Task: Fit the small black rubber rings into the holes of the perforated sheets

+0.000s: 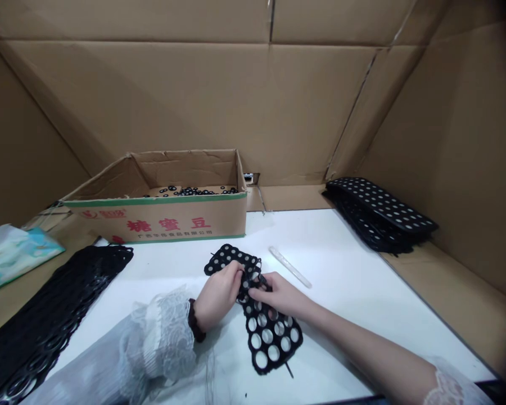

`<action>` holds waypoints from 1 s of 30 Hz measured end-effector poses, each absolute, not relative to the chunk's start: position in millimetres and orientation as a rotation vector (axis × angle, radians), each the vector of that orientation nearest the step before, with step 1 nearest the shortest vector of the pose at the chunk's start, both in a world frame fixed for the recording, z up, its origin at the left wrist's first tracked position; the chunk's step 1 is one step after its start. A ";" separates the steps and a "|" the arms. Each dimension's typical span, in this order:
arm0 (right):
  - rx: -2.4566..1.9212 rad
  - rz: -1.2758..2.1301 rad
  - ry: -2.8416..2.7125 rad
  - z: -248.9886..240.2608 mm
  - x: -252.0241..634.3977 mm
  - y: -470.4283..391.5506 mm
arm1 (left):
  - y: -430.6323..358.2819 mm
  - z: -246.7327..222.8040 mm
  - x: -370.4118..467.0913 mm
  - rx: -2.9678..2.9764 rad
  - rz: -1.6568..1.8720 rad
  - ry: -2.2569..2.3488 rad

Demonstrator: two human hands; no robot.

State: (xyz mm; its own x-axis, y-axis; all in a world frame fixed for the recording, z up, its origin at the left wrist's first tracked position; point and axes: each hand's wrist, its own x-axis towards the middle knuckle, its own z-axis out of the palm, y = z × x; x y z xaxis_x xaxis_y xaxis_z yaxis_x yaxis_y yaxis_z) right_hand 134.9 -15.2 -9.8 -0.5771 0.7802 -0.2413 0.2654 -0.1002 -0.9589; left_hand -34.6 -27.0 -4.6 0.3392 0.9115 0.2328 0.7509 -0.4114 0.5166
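A black sheet with rows of round holes [267, 336] lies bent across the white table, gripped by both my hands near its middle. My left hand [220, 292] pinches it from the upper left, with the fingertips pressed together. From the right, my right hand [280, 295] holds the sheet between thumb and fingers, its fingertips close to the left ones. A small black piece shows at the right fingertips, but I cannot tell whether it is loose or part of the sheet. Just beyond the right hand lies a slim whitish translucent stick [290, 266].
An open cardboard box [185, 219] with many small black rings [189, 192] stands at the back left. A pile of black holed sheets [375, 214] rests at the right. Black strips [67, 287] and a tissue packet [19, 253] lie left. Cardboard walls [194, 95] enclose the table.
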 end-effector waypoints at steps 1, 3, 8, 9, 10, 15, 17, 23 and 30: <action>-1.139 1.728 -1.780 -10.2 134.7 -15.6 | -28.0 -4.8 -34.6 2.306 0.697 1.460; -1.105 1.683 -1.796 -10.2 134.2 -16.2 | -31.2 -3.7 -34.8 2.331 0.650 1.361; -1.000 1.571 -1.821 -6.5 131.5 -18.6 | -35.7 4.1 -35.9 2.263 0.615 1.142; -0.998 1.606 -1.799 -6.2 130.8 -19.2 | -34.7 5.3 -35.9 2.219 0.630 1.135; -0.998 1.653 -1.775 -6.3 130.0 -19.6 | -33.0 6.0 -35.7 2.154 0.655 1.132; -0.973 1.659 -1.710 -12.5 126.5 -16.4 | -22.5 2.0 -32.3 1.609 0.895 1.061; -0.972 1.585 -1.707 -14.7 125.1 -13.7 | -20.8 -1.3 -29.4 1.423 0.986 1.067; -0.974 1.638 -1.603 -8.5 125.4 -14.9 | -11.1 -4.2 -29.9 1.275 1.229 1.102; -1.075 1.553 -1.554 -8.5 130.8 -20.1 | -6.8 7.8 -52.9 1.752 1.299 1.437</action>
